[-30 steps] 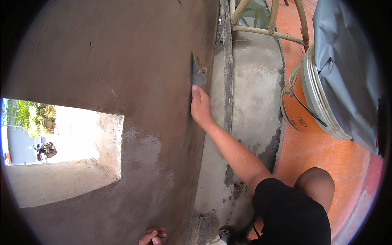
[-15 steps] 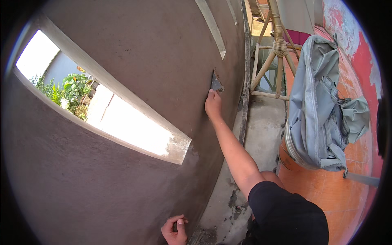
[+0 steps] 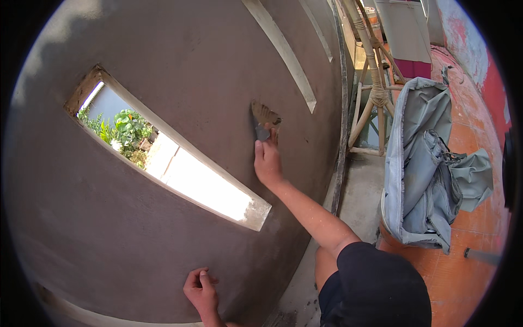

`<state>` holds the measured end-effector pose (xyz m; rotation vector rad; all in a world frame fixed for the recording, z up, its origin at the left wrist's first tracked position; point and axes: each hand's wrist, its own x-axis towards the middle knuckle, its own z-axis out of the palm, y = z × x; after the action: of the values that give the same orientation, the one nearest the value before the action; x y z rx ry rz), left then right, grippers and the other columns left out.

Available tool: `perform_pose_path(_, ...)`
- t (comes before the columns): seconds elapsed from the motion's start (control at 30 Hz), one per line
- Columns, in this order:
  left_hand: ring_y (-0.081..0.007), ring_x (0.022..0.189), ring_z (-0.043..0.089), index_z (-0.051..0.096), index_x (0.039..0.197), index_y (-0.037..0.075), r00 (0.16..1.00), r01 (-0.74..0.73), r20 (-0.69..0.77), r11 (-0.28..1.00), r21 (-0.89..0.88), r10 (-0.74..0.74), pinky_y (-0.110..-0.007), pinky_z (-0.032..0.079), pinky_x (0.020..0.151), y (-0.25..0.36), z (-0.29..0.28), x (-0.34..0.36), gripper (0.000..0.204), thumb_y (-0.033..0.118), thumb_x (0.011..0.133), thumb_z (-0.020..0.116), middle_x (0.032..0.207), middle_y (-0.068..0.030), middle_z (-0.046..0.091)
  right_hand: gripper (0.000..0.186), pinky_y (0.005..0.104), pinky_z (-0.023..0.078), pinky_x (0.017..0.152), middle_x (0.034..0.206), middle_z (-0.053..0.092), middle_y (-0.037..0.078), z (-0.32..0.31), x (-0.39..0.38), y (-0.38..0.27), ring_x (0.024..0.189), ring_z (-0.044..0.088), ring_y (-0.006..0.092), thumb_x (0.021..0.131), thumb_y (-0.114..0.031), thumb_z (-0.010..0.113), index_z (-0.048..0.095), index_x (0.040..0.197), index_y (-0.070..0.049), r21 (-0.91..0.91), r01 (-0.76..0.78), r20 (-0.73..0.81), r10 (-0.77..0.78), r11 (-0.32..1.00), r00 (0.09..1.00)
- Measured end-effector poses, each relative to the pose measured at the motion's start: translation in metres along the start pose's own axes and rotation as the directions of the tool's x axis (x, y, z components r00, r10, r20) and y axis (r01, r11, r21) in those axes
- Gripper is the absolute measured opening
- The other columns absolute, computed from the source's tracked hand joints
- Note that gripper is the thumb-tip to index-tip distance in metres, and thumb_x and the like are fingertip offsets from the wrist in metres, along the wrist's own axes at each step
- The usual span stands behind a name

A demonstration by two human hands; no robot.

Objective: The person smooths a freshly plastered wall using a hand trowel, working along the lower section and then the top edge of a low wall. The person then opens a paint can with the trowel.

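My right hand [image 3: 268,163] is closed round a putty knife [image 3: 266,115], its wide metal blade smeared with brown residue. The blade lies at the surface of the grey-brown plastered wall [image 3: 185,82], between a long slanted opening and a narrow slot. The hand hides most of the handle. Low in the view, my left hand [image 3: 201,289] is loosely curled close to the wall, thumb over the fingers, with nothing visible in it. I cannot tell whether it touches the plaster.
Plants and bright ground show through the slanted opening [image 3: 256,213]. On my right, a grey cloth cover [image 3: 417,180] is draped over a bucket on orange tiles [image 3: 468,240]. Beyond it stands a bamboo frame [image 3: 376,98]. A narrow concrete strip [image 3: 362,180] runs along the wall's foot.
The view has shifted. My right hand has moved the putty knife left along the wall toward the slanted opening, showing more of its blade. My left hand has moved up and left, still curled.
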<state>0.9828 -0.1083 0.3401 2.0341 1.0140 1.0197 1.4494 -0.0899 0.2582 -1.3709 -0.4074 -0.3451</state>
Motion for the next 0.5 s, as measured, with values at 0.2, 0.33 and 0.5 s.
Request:
perform_pose_path(0.2,-0.0112,0.058,0.061,0.073,0.096,-0.002,0.995,0.052,0.082,0.999,0.004,-0.052,-0.026,0.046,0.057,0.001,-0.006,0.004,0.019,0.009,0.097,0.058,0.068,-0.0081,0.070,0.044,0.0514,0.049,0.092,0.112,0.069,0.029,-0.024,0.113,-0.067,0.109,0.063,0.0480,0.107,-0.031,0.043,0.067,0.109,0.006,-0.081,-0.007,-0.127,-0.003,0.997,0.992)
perform_pose_path(0.33,-0.0154,0.058,0.066,0.073,0.096,-0.004,0.996,0.065,0.060,0.998,0.019,-0.066,-0.026,0.048,0.056,0.004,-0.006,0.005,0.021,0.008,0.097,0.055,0.065,-0.0083,0.067,0.044,0.0524,0.048,0.101,0.120,0.069,0.027,-0.022,0.124,-0.102,0.117,0.062,0.0477,0.107,-0.028,0.042,0.068,0.102,0.007,-0.025,-0.058,-0.058,0.057,0.998,0.997)
perform_pose_path(0.5,-0.0155,0.058,0.067,0.074,0.095,-0.004,0.987,0.159,0.041,0.986,-0.054,-0.157,-0.026,0.050,0.058,0.007,-0.003,0.004,0.020,0.007,0.096,0.057,0.066,-0.0079,0.067,0.033,0.0473,0.041,0.112,0.138,0.057,0.031,0.000,0.060,-0.090,0.140,0.042,0.0488,0.105,-0.020,0.049,0.062,0.093,0.008,0.024,0.677,0.017,-0.677,0.736,0.735)
